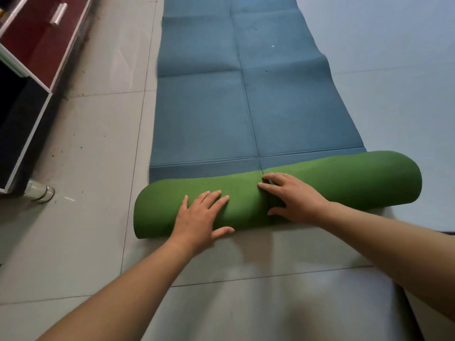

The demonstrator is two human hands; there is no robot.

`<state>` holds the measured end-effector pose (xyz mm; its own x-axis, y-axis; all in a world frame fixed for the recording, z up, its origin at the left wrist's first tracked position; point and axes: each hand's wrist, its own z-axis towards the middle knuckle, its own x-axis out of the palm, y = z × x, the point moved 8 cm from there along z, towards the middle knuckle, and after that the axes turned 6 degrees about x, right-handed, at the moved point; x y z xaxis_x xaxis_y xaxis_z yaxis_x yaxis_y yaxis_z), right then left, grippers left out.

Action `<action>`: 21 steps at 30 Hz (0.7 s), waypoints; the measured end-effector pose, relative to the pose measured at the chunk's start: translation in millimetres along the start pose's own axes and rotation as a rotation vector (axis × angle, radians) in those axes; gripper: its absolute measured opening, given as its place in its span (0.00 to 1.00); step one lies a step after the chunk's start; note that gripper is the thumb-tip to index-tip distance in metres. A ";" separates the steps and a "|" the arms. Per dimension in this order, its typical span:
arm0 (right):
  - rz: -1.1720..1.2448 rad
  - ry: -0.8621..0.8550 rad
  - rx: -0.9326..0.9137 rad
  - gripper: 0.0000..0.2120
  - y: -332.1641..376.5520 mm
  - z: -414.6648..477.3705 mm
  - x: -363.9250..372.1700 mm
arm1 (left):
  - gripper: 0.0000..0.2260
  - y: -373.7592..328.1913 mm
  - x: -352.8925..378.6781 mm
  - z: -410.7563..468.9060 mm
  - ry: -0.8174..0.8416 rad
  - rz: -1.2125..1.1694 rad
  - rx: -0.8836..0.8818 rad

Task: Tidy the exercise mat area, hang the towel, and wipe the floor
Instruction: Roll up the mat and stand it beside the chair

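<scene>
On the tiled floor [98, 148], directly under both sets of fingers, lies the exercise mat [246, 107], partly rolled. Its rolled section [349, 183] shows the green underside and lies crosswise beneath the palms. The flat blue upper face runs away beyond the fingertips towards the far end of the view. Fold creases cross the blue face lengthwise and crosswise.

Left hand [199, 217]: palm down on the roll, left of the centre crease. Its fingers [216, 200] are straight and spread, pressing the green surface. The thumb lies out to the side along the near lower edge of the roll, close to the floor.

Right hand [298, 198]: palm down on the roll, just right of the centre crease. Its fingers [273, 187] are slightly apart and a little bent, with the tips resting at the crease. The thumb lies low on the near side. Neither hand wraps or pinches the material.

Left of the left-hand fingers, well apart from the mat, stands a cabinet [37, 57] with a dark red drawer front and a metal handle [58, 14]. A metal foot [41, 193] rests on the tiles at its near corner. Dark specks mark the tiles alongside it.
</scene>
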<state>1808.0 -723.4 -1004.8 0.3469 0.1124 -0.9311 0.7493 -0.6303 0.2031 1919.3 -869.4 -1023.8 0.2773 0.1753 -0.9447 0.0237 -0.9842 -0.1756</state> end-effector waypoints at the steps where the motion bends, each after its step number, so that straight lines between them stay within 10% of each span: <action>1: 0.014 -0.014 -0.001 0.34 -1.1 -0.9 -0.9 | 0.36 0.3 1.8 0.8 0.027 0.003 -0.005; 21: -0.125 0.063 0.026 0.35 2.9 1.8 1.3 | 0.25 7.5 -27.4 17.2 -0.012 -0.101 0.039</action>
<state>1809.5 -726.4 -1005.9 0.2871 0.2388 -0.9277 0.7741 -0.6283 0.0778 1895.4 -881.2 -1004.0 0.2641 0.2740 -0.9248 0.0135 -0.9597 -0.2805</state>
